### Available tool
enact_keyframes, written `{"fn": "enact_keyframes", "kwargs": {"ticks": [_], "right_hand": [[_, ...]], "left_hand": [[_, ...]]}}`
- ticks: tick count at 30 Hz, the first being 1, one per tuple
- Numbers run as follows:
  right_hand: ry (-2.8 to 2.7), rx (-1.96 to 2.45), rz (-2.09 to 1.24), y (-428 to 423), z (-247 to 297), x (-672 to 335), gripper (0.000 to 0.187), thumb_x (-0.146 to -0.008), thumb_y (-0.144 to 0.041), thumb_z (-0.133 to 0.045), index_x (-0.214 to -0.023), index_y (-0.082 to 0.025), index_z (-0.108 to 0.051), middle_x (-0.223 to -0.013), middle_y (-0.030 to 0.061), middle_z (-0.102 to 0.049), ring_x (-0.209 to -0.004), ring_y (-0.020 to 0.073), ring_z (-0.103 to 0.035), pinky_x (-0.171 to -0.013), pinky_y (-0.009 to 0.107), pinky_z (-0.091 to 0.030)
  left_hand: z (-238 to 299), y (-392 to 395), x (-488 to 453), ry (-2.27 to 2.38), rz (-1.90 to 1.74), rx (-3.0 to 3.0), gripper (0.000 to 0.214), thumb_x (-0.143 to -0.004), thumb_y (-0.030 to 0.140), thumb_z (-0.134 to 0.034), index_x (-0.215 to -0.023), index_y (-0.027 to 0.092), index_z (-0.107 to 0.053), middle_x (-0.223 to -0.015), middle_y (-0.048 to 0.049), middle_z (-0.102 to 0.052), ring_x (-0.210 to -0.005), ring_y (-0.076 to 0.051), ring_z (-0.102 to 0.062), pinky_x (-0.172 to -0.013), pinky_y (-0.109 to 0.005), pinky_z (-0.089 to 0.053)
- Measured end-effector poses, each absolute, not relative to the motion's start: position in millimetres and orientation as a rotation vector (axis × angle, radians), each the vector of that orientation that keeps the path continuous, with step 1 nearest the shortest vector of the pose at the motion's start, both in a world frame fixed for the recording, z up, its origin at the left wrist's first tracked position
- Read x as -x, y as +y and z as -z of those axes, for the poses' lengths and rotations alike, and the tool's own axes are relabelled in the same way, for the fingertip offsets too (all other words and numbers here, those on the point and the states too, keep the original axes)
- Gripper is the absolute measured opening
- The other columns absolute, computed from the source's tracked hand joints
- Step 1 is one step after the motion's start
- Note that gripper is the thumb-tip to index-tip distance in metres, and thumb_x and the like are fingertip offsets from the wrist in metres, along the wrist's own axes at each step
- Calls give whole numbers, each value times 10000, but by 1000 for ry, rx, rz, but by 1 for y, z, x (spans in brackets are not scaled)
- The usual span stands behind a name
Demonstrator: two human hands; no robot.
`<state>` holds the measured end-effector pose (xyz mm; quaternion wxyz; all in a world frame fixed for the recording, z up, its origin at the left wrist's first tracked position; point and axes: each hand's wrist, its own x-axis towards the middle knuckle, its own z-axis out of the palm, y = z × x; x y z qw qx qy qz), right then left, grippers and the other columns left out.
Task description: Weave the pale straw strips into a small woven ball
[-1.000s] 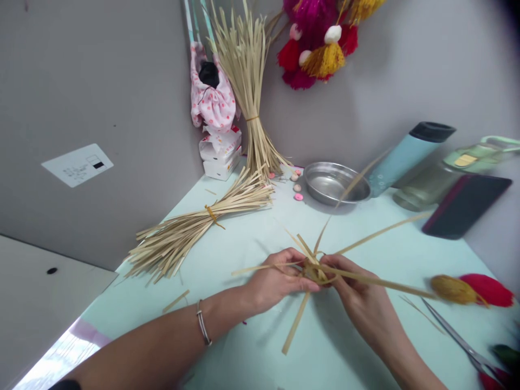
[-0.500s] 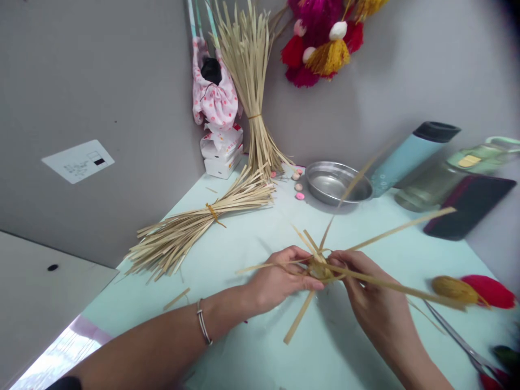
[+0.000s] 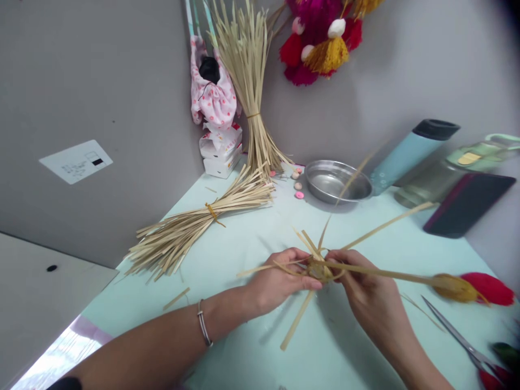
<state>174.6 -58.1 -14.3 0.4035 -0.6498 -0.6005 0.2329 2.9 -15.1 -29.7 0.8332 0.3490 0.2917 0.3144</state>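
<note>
A small woven straw piece is held above the tabletop, with several flat straw strips sticking out around it. My left hand grips its left side, thumb in front and fingers behind. At its right edge, the fingertips of my right hand are pinched on a straw strip; exactly which strip I cannot make out. One long strip runs to the right over my right hand, and another slants up to the right. A further strip points down toward the front.
Behind lie a tied straw bundle, a standing straw bundle, a metal bowl and small pink beads. To the right are a blue tumbler, a green bottle, a dark phone, yarn and scissors.
The long strip over my right hand has swung slightly upward, and the strips at the back have shifted a little. Both hands stay almost in place on the woven piece.
</note>
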Motion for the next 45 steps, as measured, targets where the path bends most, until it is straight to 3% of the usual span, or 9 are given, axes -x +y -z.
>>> {"fn": "enact_keyframes", "kwargs": {"ticks": [4,8,15,18,23,27,35,45], "right_hand": [[-1424,1628,-632,-59,13,-168,164,-871,-369,-567,-861,-220,-634,-813,45,-676,-723,210,-641,-607,293,-512],[-1322,1588,-640,-61,10,-164,207,-852,-395,-607,-951,-221,-661,-930,67,-721,-798,225,-696,-647,294,-565],[-1273,1678,-439,-63,2,-170,191,-821,-392,-663,-896,-222,-707,-828,68,-775,-726,237,-737,-608,290,-596],[-1282,1670,-365,-63,1,-171,179,-824,-382,-663,-901,-226,-706,-841,65,-780,-721,230,-743,-615,283,-598],[-1247,1657,-408,-63,3,-164,170,-811,-373,-662,-854,-212,-698,-786,69,-775,-669,228,-738,-536,267,-578],[-1277,1632,-416,-64,9,-160,169,-830,-365,-657,-875,-207,-694,-794,68,-759,-668,220,-730,-528,267,-573],[-1375,1559,-335,-68,16,-156,133,-867,-324,-651,-928,-212,-687,-879,58,-737,-747,210,-725,-724,331,-603],[-1541,1479,-217,-70,19,-148,94,-915,-183,-582,-976,-219,-645,-891,33,-671,-770,164,-687,-708,266,-587]], "left_hand": [[31,-14,-3,620,-657,-762,525,-541,244,-892,-942,159,-564,-841,-25,-696,-779,-133,-663,-845,-312,-459],[31,-10,-2,575,-723,-797,495,-586,263,-872,-961,173,-562,-1030,-58,-659,-901,-171,-660,-915,-365,-456],[18,6,15,428,-561,-1027,527,-686,208,-807,-1160,232,-578,-1300,-110,-545,-1142,-229,-577,-957,-393,-450],[16,10,18,489,-677,-970,408,-732,286,-774,-1098,195,-619,-1240,-113,-581,-1056,-223,-626,-940,-397,-469],[22,6,10,647,-706,-942,305,-704,317,-796,-931,142,-693,-860,-57,-682,-790,-159,-659,-851,-333,-488],[26,-1,6,634,-858,-1076,214,-696,331,-798,-808,154,-758,-942,-58,-652,-869,-171,-630,-852,-305,-484],[28,-5,6,689,-997,-1253,210,-811,349,-691,-932,201,-776,-987,-81,-644,-920,-201,-633,-879,-314,-494],[27,-1,3,745,-989,-1186,309,-782,450,-694,-818,152,-771,-926,-95,-627,-890,-212,-591,-813,-303,-466]]}}
